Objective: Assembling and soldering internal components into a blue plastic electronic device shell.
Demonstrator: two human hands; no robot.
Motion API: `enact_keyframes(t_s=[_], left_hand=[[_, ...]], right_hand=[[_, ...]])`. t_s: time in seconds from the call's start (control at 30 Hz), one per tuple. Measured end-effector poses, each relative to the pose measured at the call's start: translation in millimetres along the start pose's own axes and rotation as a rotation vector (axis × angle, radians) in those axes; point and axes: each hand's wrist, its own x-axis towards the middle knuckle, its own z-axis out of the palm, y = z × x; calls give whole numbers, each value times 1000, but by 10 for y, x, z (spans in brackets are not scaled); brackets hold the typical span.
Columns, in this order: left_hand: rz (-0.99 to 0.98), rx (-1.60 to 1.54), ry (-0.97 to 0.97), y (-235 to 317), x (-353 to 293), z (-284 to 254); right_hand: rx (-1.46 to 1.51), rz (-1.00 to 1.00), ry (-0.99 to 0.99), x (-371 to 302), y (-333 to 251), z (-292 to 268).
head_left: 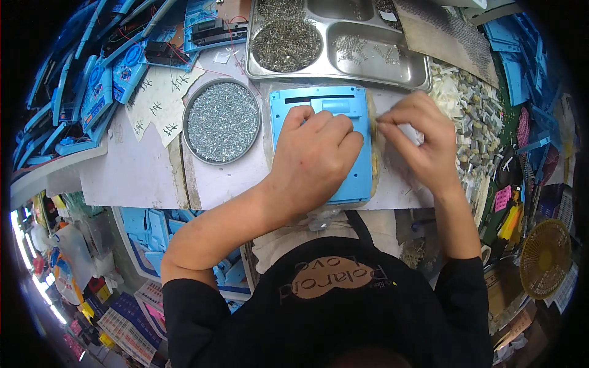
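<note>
Positions Around the Casing (364,161)

Find the blue casing lying flat on the pad (377,161), above the bench (129,172), presumably for level support. Note the pad showing yellowish along the right edge of the casing; probably put there as cushioning.

Left hand (316,150): knuckles up, fingers curled, over the middle of the casing, apparently to keep it from shifting. Anything gripped beneath the fingers: hidden, cannot tell.

Right hand (423,132): just beside the right edge of the casing, thumb and forefinger drawn together at the tips, as if for fine handling. Anything pinched there: too small to tell.

Left of the casing, locate the round pan (186,122) of silver screws (223,121), apparently set close for short reach.

Just beyond the casing, see the metal tray (412,66), with small metal pieces in separate compartments, likely to prevent mixing.

Right of the casing, past the right hand, note the heap (475,132) of small grey and white parts.

Farthest left of the casing, past the pan, find piled blue shells (98,92), presumably kept there to free working room.
</note>
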Motion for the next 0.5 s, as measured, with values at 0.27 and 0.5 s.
enact_keyframes(t_s=[0.27,0.5], left_hand=[[-4,-20,-8,-22,6,-21],[-9,-61,-24,11,-26,-102]], right_hand=[[80,34,88,-416,-125,107],[-7,-141,53,-522,-137,271]])
